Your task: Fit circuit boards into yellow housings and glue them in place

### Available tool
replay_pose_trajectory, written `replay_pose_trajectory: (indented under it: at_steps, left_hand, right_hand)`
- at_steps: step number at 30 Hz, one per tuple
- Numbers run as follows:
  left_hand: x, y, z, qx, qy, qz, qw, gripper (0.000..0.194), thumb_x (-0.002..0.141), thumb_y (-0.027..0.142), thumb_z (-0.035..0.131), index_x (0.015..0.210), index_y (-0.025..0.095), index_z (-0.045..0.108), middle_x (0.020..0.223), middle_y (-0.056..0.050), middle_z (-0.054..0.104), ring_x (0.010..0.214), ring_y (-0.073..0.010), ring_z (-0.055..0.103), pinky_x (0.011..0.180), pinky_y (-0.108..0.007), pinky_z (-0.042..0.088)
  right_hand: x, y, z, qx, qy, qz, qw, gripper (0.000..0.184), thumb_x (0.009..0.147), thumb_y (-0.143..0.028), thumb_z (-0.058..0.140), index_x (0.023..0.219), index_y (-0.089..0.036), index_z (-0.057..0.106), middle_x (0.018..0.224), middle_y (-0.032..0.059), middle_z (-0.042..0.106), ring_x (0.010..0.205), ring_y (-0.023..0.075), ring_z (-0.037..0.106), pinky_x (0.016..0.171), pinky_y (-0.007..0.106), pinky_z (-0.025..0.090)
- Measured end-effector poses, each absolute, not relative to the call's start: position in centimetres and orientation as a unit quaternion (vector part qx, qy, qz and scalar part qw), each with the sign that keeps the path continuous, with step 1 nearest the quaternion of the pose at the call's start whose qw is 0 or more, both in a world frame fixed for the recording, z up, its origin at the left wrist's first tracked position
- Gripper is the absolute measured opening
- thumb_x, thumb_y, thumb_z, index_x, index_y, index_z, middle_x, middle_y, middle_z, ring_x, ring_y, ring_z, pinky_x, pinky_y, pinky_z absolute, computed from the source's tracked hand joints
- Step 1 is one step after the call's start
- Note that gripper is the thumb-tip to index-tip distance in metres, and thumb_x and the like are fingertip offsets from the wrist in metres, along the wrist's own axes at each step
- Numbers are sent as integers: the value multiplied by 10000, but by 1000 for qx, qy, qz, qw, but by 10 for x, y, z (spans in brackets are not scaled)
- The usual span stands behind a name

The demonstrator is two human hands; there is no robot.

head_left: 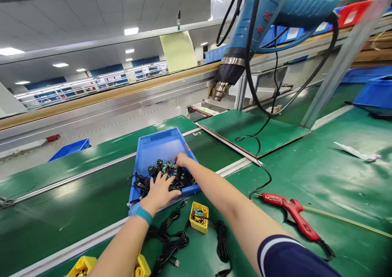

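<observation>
Both hands on tangled black cables, blue tray

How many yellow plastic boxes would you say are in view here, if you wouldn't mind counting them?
3: one yellow plastic box holds a wired component; two sit at the bottom edge, one left of the left forearm, one right of it. The forearm or frame may hide more.

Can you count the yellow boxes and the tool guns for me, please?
Yellow boxes: 3 (two are cut off at the bottom of the view)
Blue heat gun: 1
Red hot glue gun: 1
Total: 5
</observation>
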State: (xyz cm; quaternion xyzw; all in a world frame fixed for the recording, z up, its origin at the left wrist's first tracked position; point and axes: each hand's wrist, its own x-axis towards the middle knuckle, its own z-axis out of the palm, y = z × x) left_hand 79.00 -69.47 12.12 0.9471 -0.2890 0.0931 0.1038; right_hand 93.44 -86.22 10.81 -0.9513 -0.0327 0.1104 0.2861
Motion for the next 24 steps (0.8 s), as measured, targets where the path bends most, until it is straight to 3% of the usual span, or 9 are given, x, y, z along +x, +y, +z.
replay_pose_trajectory:
  at_steps: [3,6,11,16,20,24]
  left_hand:
    - [829,-681,121,948,-298,52,96,333,795,492,779,1000,240,706,968,-105,747,973,-327,693,808,-444,558]
    - [843,-672,121,952,-290,48,90,260,863,472,713,923,228,647,858,-60,700,842,-259,664,719,-333,514]
    - [855,-671,121,967,-224,96,70,250,955,448,598,961,199,571,866,-74,649,849,-254,642,764,-342,491]
    - [866,-672,120,973,-165,146,63,254,1001,433,525,995,179,525,839,-96,655,828,-272,658,749,-364,490]
    - [859,-670,125,969,-151,183,69,203,1029,388,472,1007,189,508,830,-85,666,782,-257,664,700,-350,483]
    - [821,-672,129,954,-222,188,71,180,1011,377,524,961,204,529,845,-67,676,792,-234,667,711,-334,498]
  right_hand:
    - [940,-878,102,-918,-12,123,377,344,993,-372,644,1262,-161,618,1248,92,639,1052,230,661,888,427,591]
    - [944,-893,98,-882,13,111,459,333,991,-363,648,1251,-156,621,1223,90,648,1028,219,668,869,417,597]
    - [945,-905,116,-819,55,-8,572,312,989,-337,654,1238,-152,621,1172,81,662,963,198,677,815,380,607]
    - [930,-900,154,-724,49,-159,669,403,959,-200,612,1351,-163,525,1153,74,683,794,126,685,757,272,596]
    - [904,-894,181,-657,12,-243,714,427,935,-219,582,1354,-188,501,1269,76,650,836,109,679,818,245,593]
    - [856,-892,196,-559,-64,-321,762,406,864,-236,663,1257,-189,573,1204,79,667,886,143,668,789,272,611]
